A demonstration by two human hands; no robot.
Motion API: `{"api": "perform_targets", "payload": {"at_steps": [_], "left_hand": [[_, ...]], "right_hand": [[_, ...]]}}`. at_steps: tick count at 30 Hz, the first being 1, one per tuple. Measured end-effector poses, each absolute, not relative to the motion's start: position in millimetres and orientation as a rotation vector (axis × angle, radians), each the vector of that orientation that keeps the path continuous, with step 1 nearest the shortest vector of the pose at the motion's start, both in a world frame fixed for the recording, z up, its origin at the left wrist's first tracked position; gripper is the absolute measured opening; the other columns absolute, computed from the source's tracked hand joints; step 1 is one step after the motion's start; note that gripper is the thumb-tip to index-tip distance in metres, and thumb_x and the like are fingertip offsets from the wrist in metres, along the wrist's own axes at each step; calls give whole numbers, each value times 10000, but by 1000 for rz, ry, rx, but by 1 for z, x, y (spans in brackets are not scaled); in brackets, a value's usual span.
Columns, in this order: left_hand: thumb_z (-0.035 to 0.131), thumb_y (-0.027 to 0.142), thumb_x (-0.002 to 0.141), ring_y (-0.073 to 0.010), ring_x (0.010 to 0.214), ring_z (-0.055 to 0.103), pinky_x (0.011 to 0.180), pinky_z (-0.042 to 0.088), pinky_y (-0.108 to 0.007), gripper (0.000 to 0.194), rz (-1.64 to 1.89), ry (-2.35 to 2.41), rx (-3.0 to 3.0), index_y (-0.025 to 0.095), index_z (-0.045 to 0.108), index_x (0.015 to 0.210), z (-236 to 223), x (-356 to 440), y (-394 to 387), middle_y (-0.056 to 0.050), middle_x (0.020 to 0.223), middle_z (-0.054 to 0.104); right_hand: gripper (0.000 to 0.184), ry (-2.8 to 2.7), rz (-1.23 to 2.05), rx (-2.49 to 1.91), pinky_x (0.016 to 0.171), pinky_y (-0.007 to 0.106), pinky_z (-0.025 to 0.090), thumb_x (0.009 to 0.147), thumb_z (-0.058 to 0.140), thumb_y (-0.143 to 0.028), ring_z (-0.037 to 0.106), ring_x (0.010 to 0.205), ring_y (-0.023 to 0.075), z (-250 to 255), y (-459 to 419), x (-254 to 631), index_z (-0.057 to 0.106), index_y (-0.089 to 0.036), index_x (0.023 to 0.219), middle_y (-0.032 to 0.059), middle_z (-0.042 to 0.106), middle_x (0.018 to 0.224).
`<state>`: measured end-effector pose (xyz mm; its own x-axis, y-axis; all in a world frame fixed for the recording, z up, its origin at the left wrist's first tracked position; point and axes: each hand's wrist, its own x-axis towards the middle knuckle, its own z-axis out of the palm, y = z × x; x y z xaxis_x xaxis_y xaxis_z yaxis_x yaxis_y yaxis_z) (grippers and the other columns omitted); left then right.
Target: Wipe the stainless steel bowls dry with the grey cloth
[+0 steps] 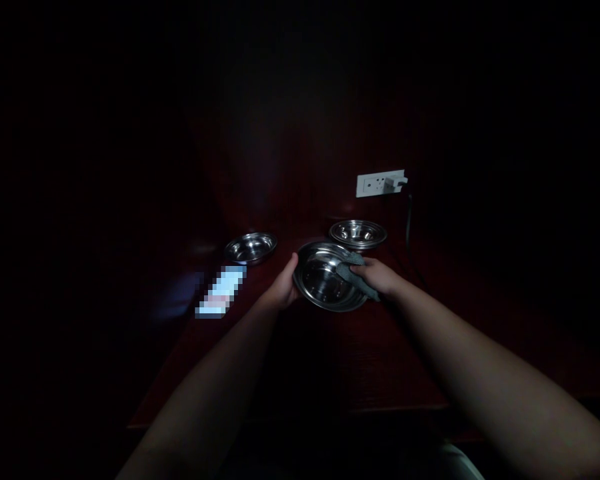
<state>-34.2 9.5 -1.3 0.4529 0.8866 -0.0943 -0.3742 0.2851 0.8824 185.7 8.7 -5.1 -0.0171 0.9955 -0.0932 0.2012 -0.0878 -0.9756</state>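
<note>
A shiny metal bowl [323,277] is tilted toward me above the dark red table. My left hand [283,285] grips its left rim, thumb on top and the other fingers hidden beneath. In my right hand [379,276] is a grey-green cloth [353,268], pressed against the bowl's right inner side and hanging over the rim. Behind the right hand rests a stack of metal bowls [358,233]. Another metal bowl [251,247] sits alone to the left, beyond my left hand.
A bright phone-like screen [221,291], blurred out, lies on the table [300,373] at left. On the back wall is a white socket panel [380,183] with a plug and a dark cable [409,223] running down. Surroundings are very dark.
</note>
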Motion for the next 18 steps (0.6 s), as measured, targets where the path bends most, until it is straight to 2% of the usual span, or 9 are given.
{"api": "perform_targets", "payload": {"at_steps": [5,10,13,18], "left_hand": [[476,517,818,-276,1073,570,849,489,-434,517,963,689,924,185,508,1214,-4,-34,9,-132,1162,609],[648,287,732,-248,963,617,742,534,-448,599,1053,730,1004,297,389,1271,-3,-31,5,-91,1229,555],[627,188,704,-230,855,639,672,547,-440,576,1062,789,1009,257,413,1234,-3,-31,5,-96,1146,593],[531,181,721,-207,661,630,558,530,-395,424,1007,833,978,174,493,1144,-1,-36,9,-82,865,658]], "right_hand": [[228,-1312,1105,-1496,579,250,503,796,512,-177,647,614,161,-5,10,185,632,-110,978,84,707,820],[217,-1302,1008,-1533,562,215,492,804,510,-197,651,630,150,-5,11,185,626,-110,966,87,707,821],[205,-1307,1030,-1509,571,216,498,805,508,-196,653,634,151,-5,11,184,623,-109,951,87,708,812],[217,-1273,1135,-1489,608,254,514,794,514,-174,656,648,165,-1,7,183,621,-104,969,97,706,854]]}}
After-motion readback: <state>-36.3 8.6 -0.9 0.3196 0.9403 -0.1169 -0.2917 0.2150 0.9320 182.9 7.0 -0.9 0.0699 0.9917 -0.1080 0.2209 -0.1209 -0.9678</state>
